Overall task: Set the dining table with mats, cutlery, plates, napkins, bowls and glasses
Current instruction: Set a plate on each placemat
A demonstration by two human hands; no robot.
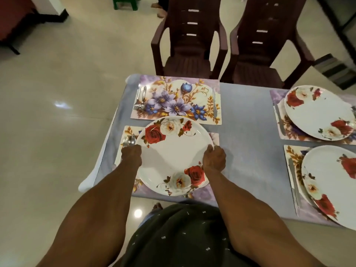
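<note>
I have the rose-patterned plate (174, 155) over the near mat (212, 187), my left hand (132, 155) curled on its rim at 9 o'clock, my right hand (214, 158) gripping at 3 o'clock (fingertips hidden under the rim). Fork and spoon (129, 141) lie at 10 o'clock.

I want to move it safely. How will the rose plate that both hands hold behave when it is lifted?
The rose plate looks rigid, so it should keep its shape. Its glossy surface may be slippery; the left hand and right hand grip opposite rims, which helps. It looks like ceramic or melamine; if ceramic, a drop could chip it.
</note>
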